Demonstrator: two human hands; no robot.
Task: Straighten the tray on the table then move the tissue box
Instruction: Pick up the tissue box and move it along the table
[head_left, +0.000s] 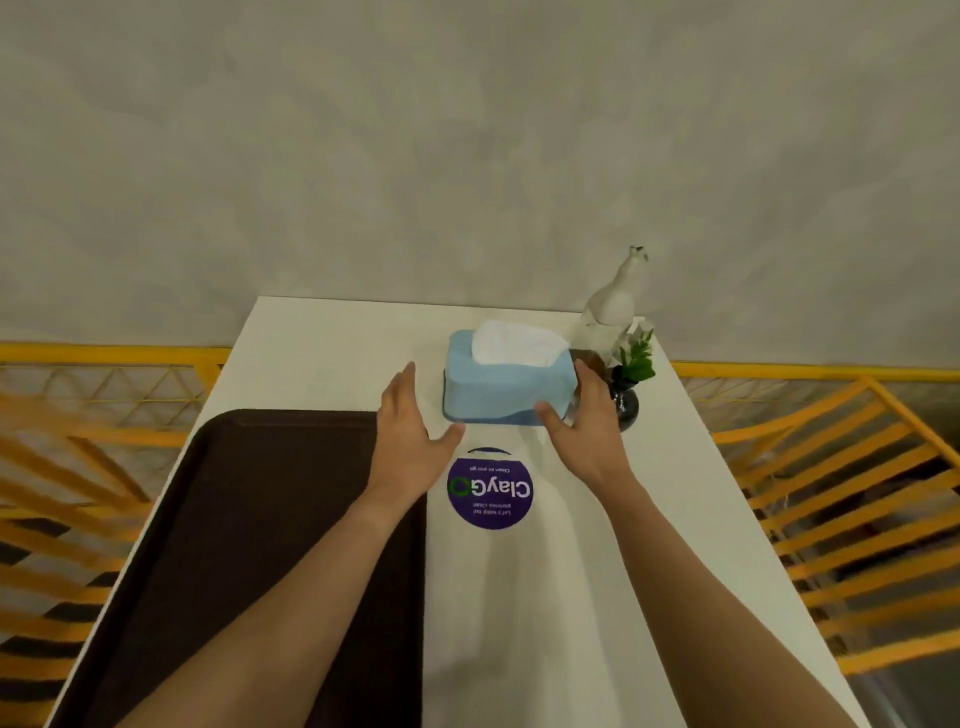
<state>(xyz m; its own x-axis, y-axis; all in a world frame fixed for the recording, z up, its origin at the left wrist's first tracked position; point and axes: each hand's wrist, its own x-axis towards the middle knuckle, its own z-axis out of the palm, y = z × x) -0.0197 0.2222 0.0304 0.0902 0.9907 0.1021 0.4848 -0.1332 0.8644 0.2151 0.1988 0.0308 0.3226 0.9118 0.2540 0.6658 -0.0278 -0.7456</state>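
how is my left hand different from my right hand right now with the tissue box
The right hand touches the blue tissue box, thumb on its near side and fingers at its right end; the left hand is open, short of the box's left end. The left forearm crosses the brown tray; the right doesn't. Both reach forward.

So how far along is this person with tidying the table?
The brown tray already lies square with the table edge, so that step looks done. Now the tissue box is in hand: the right hand touches its right end, while the left hand is open just short of its left side. The box is not visibly lifted; moving it is left.
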